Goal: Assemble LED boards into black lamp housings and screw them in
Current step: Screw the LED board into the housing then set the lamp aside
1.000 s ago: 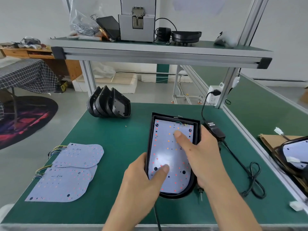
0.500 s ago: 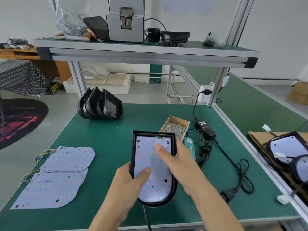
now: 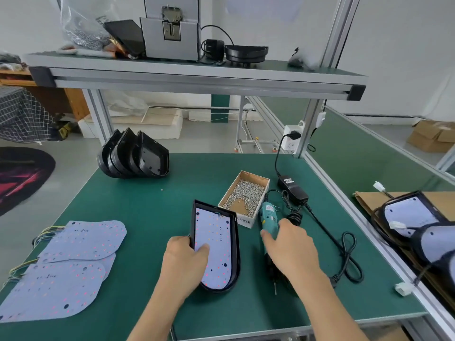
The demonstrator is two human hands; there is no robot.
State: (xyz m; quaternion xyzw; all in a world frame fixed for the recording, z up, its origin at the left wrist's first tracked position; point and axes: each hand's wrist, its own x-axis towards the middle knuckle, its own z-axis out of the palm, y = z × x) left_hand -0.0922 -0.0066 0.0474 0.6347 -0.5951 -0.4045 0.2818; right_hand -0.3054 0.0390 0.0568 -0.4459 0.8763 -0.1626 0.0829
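Note:
A black lamp housing [image 3: 235,244] lies on the green mat with a pale LED board [image 3: 216,247] seated inside it. My left hand [image 3: 184,262] grips the housing's left rim, thumb pressing on the board. My right hand [image 3: 290,247] lies over the teal electric screwdriver [image 3: 268,217] to the right of the housing, fingers spread over its body; the bit [image 3: 275,287] points toward me. A cardboard box of screws [image 3: 246,193] stands just behind.
Several spare LED boards [image 3: 73,257] with wire tails lie at the left. Empty black housings [image 3: 134,156] stand stacked at the back left. A power adapter [image 3: 293,188] and coiled cable [image 3: 347,257] lie at the right. Finished lamps [image 3: 418,222] rest on the neighbouring bench.
My right hand left the LED board and moved right onto the screwdriver. My left hand stayed on the housing. The camera pulled back, bringing the screw box into view.

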